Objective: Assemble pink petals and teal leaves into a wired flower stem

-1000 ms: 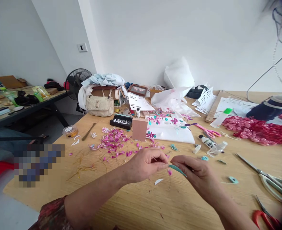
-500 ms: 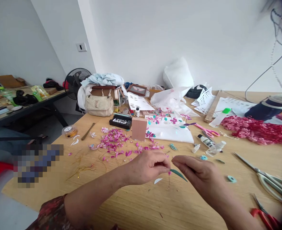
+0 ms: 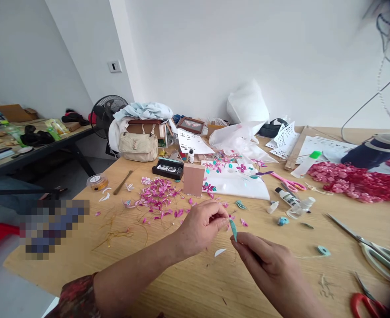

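Observation:
A narrow teal leaf point(image 3: 233, 230) stands nearly upright between my two hands above the table. My left hand point(image 3: 205, 225) pinches its upper end between thumb and fingertips. At the lower tip, the thumb and forefinger of my right hand point(image 3: 264, 258) are closed on the same leaf. A white sliver of paper or petal point(image 3: 219, 252) lies on the wood just below my hands. Behind them spreads a pile of magenta petals point(image 3: 158, 192), with a small teal leaf bundle point(image 3: 240, 204) to its right.
A wooden block point(image 3: 194, 179) stands behind the petals, beside a white sheet with flower sprays point(image 3: 238, 185). To the right lie large scissors point(image 3: 361, 239), red-handled scissors point(image 3: 367, 300), a teal tape roll point(image 3: 323, 251) and small bottles point(image 3: 289, 198). Gold wire point(image 3: 113, 236) lies at left.
The leaf has swung from a slanting position to nearly upright. My right hand has moved down and left onto its lower tip; my left hand has shifted slightly left.

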A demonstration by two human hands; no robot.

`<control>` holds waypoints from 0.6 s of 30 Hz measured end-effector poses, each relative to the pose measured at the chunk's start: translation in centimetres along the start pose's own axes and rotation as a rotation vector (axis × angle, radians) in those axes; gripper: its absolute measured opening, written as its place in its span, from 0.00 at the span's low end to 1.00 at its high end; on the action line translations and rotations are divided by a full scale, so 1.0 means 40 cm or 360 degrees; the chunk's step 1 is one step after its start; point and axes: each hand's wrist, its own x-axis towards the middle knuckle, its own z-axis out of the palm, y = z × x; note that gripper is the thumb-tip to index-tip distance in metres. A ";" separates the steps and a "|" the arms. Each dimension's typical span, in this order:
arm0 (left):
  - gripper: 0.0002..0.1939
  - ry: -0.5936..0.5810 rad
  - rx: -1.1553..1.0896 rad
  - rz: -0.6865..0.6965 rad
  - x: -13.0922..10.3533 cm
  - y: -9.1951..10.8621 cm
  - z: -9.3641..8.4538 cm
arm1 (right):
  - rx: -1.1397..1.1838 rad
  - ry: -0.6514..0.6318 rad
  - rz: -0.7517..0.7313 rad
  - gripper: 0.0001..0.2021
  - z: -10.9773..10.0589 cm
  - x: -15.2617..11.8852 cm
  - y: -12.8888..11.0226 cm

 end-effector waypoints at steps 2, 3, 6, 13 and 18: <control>0.06 0.0093 -0.0051 0.0005 -0.005 -0.002 0.003 | 0.0059 0.0011 0.0040 0.12 0.006 0.004 0.001; 0.06 0.0137 -0.0072 0.0009 -0.007 -0.005 0.005 | 0.0107 0.0019 0.0072 0.11 0.012 0.004 0.002; 0.05 0.0263 -0.0134 0.0008 -0.014 -0.015 0.015 | 0.0316 0.0108 0.0218 0.09 0.034 -0.004 0.009; 0.06 0.0404 -0.0228 0.0015 -0.024 -0.039 0.045 | 0.0526 0.0484 0.0529 0.11 0.074 -0.009 0.033; 0.09 0.0173 -0.0662 -0.0156 -0.034 -0.044 0.035 | 0.0277 0.0510 0.0536 0.12 0.055 -0.001 0.038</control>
